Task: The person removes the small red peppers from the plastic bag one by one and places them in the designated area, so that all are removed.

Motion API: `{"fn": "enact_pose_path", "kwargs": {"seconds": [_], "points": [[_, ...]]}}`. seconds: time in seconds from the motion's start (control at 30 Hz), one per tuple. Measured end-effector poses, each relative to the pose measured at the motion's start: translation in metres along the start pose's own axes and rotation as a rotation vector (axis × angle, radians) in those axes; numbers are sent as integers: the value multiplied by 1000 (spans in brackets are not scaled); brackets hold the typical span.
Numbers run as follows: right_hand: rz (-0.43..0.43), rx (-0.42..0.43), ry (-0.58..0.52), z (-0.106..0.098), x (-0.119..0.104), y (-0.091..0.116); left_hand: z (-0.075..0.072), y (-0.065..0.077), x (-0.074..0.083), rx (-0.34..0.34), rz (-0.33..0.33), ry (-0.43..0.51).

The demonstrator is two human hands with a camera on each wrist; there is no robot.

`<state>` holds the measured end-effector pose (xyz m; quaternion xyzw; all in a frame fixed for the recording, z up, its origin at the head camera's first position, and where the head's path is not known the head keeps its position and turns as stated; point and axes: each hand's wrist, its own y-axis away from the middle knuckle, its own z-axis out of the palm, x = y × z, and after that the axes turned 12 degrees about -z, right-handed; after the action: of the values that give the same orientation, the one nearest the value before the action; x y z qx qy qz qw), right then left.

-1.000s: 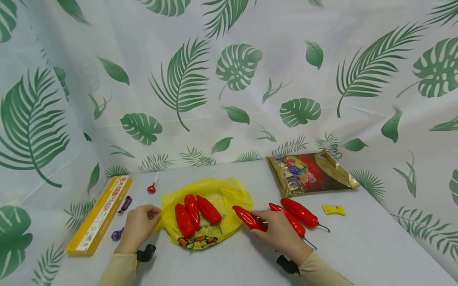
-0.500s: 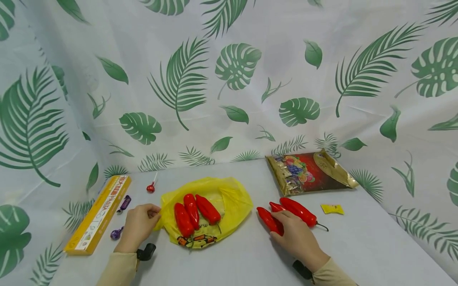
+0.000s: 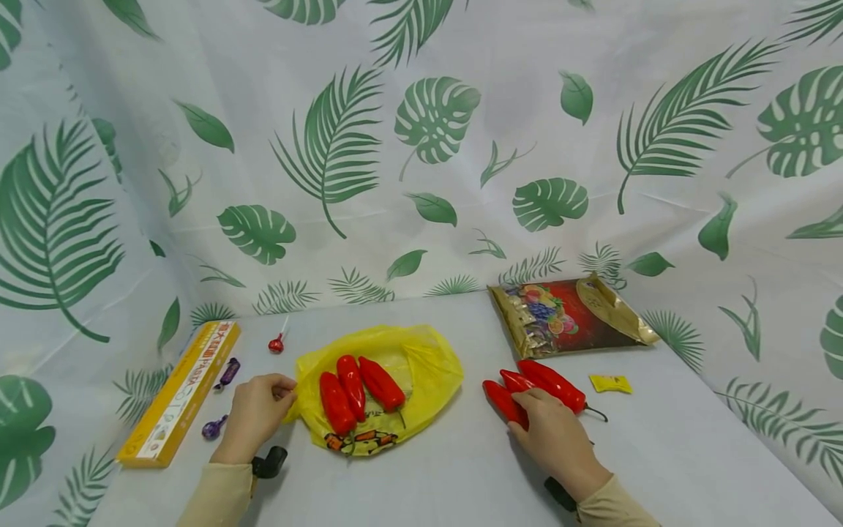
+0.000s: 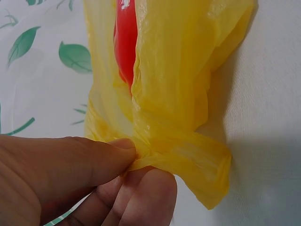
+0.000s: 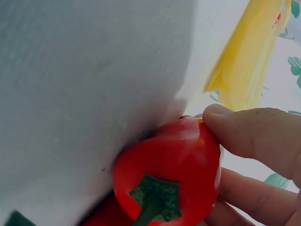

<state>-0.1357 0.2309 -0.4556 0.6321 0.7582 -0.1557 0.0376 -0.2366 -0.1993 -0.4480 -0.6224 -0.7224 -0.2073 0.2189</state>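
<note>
Leaf-printed white cloth (image 3: 369,256) backs the white tabletop (image 3: 421,483). Left hand (image 3: 253,410) pinches the edge of a crumpled yellow plastic bag (image 3: 431,366); three elongated red peppers (image 3: 351,388) lie within its outline. Right hand (image 3: 553,439) grips a glossy red pepper (image 3: 503,402) right of the bag, beside two others (image 3: 553,382). Farther back: gold-and-red foil packet (image 3: 593,326).

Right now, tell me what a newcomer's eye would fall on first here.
Probably the three glossy red peppers against the bright yellow bag, left of centre in the head view, with the left hand pinching the bag's edge. Next comes a second red trio to the right, its leftmost pepper held by the right hand. Behind that trio, the red-and-gold packet also stands out.
</note>
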Motion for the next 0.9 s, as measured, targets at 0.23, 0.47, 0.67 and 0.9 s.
{"fn": "enact_pose_path", "kwargs": {"seconds": [0.23,0.47,0.67,0.9], "points": [[2,9,2,-2,1,2,0,0,0,-9,-5,3],[-17,56,0,-3,-1,1,0,-1,-1,5,-8,1],[-44,106,-78,-7,-6,-7,-2,-1,-2,3,1,21],[-94,119,-261,-4,-17,-25,-1,-1,-2,27,25,26]]}}
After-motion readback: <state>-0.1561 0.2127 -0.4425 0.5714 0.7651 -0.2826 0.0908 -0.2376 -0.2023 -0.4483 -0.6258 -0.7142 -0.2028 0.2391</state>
